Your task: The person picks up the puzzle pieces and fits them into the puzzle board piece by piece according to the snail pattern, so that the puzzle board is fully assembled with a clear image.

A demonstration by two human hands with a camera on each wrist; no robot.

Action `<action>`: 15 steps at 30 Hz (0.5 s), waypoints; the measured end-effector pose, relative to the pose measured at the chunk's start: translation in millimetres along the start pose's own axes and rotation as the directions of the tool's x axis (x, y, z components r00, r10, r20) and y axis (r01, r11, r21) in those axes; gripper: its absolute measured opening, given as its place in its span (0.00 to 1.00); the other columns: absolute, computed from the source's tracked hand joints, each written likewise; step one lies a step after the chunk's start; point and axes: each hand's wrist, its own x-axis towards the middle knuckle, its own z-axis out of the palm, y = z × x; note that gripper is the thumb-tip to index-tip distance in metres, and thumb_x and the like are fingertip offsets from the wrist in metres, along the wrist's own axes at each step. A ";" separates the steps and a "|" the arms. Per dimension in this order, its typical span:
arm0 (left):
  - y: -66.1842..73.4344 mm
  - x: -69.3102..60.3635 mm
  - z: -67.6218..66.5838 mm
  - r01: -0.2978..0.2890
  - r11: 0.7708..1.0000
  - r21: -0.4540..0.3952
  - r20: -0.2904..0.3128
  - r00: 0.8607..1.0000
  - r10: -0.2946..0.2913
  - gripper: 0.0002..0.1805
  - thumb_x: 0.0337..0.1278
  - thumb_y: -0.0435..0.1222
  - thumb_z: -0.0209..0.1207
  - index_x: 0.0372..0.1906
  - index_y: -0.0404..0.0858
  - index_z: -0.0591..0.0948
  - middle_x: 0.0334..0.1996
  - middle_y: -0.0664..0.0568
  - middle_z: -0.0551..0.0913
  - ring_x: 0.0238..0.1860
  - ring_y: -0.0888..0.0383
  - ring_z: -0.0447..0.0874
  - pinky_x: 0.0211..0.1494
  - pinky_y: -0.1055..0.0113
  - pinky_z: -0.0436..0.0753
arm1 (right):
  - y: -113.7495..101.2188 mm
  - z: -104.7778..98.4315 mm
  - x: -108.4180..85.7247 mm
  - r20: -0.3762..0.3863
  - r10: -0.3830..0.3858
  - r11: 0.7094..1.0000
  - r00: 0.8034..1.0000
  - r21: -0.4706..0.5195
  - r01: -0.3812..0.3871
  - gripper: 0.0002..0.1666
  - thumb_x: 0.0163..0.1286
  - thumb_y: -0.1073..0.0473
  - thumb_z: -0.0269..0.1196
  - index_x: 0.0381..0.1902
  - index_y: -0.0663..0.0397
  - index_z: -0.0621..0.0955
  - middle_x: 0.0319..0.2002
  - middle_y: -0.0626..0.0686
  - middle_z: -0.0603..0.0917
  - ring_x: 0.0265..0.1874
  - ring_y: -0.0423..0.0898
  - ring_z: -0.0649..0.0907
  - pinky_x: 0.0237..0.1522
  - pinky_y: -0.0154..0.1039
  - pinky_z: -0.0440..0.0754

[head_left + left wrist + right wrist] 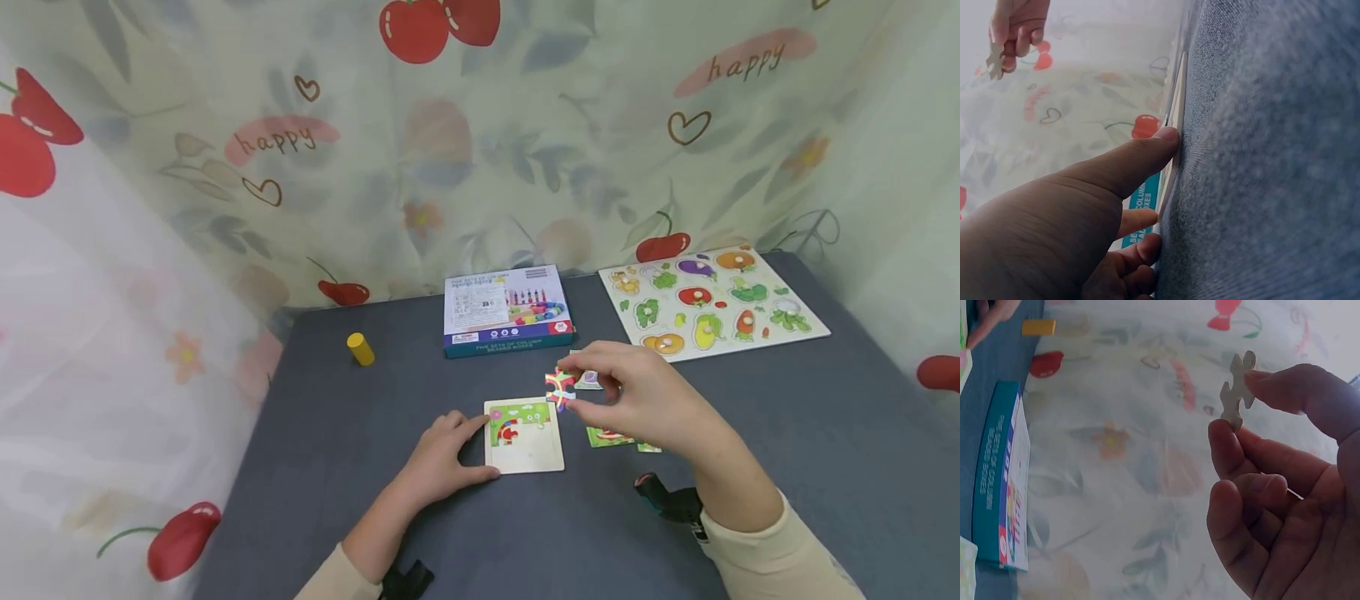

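A square puzzle board [525,458] lies on the dark table, with green and red pieces fitted along its top and left. My left hand [442,462] touches the board's left edge with thumb and a finger; the left wrist view shows the thumb [1147,147] against that thin edge. Raised over the board's upper right corner, my right hand [645,396] pinches a colourful puzzle piece [560,389] between thumb and finger. In the right wrist view, the piece [1235,394] shows its plain side. Loose pieces [609,437] lie right of the board, partly under my right hand.
A blue and white box [506,312] stands behind the board. At the back right lies a large vegetable picture board [720,300]. A yellow cylinder [361,349] is at the back left. A patterned curtain [480,167] closes off the table's far side.
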 end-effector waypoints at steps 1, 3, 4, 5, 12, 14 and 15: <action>0.1 -0.2 -0.4 -0.005 1.000 0.000 0.000 1.000 0.005 0.49 0.50 0.64 0.71 0.75 0.47 0.72 0.42 0.56 0.71 0.42 0.57 0.67 0.44 0.60 0.69 | -2.4 2.4 0.2 0.006 -0.001 1.000 1.000 0.000 0.001 0.21 0.60 0.64 0.76 0.52 0.51 0.87 0.40 0.40 0.82 0.23 0.37 0.72 0.27 0.35 0.73; 0.5 0.1 -1.6 -0.009 1.000 0.004 -0.004 1.000 0.009 0.49 0.50 0.64 0.71 0.75 0.48 0.72 0.42 0.56 0.71 0.42 0.58 0.67 0.44 0.60 0.69 | -6.5 6.9 1.0 0.012 -0.008 1.000 1.000 -0.010 0.008 0.21 0.60 0.62 0.77 0.52 0.49 0.87 0.39 0.39 0.81 0.23 0.37 0.71 0.27 0.34 0.72; 0.9 0.4 -2.3 -0.010 1.000 0.006 -0.005 1.000 0.010 0.49 0.50 0.64 0.71 0.75 0.48 0.72 0.42 0.56 0.71 0.42 0.57 0.67 0.44 0.61 0.69 | -7.8 9.1 1.3 0.013 -0.013 1.000 1.000 -0.013 0.013 0.21 0.59 0.62 0.77 0.52 0.49 0.87 0.38 0.38 0.81 0.23 0.37 0.71 0.27 0.34 0.72; 1.1 0.6 -3.0 -0.012 1.000 0.008 -0.007 1.000 0.012 0.49 0.50 0.64 0.71 0.75 0.48 0.72 0.42 0.56 0.71 0.42 0.57 0.67 0.44 0.60 0.69 | -8.7 11.4 1.7 0.014 -0.019 1.000 1.000 -0.018 0.019 0.21 0.59 0.61 0.77 0.52 0.49 0.87 0.38 0.38 0.80 0.23 0.37 0.70 0.27 0.34 0.72; 0.4 -1.2 -2.3 -0.007 1.000 0.026 -0.006 1.000 0.008 0.48 0.50 0.65 0.70 0.75 0.48 0.73 0.42 0.55 0.72 0.41 0.57 0.67 0.43 0.61 0.70 | -7.1 28.9 4.9 0.072 0.022 0.999 0.997 -0.049 -0.018 0.22 0.57 0.57 0.79 0.50 0.46 0.86 0.38 0.38 0.82 0.24 0.37 0.72 0.28 0.35 0.73; -0.2 -2.5 -0.5 -0.006 1.000 0.020 -0.006 1.000 0.006 0.49 0.50 0.65 0.70 0.75 0.48 0.73 0.42 0.55 0.72 0.41 0.57 0.67 0.43 0.61 0.70 | -5.9 34.4 5.1 0.086 0.045 0.998 0.995 -0.056 -0.040 0.23 0.56 0.56 0.79 0.50 0.46 0.85 0.39 0.39 0.82 0.25 0.38 0.74 0.28 0.35 0.73; -0.6 -3.2 0.4 -0.005 1.000 0.016 -0.005 1.000 0.005 0.49 0.50 0.65 0.70 0.75 0.47 0.73 0.42 0.55 0.72 0.41 0.57 0.67 0.43 0.61 0.70 | -5.3 37.5 5.2 0.095 0.055 0.997 0.994 -0.058 -0.049 0.23 0.56 0.56 0.79 0.50 0.45 0.85 0.39 0.39 0.82 0.26 0.39 0.74 0.28 0.35 0.73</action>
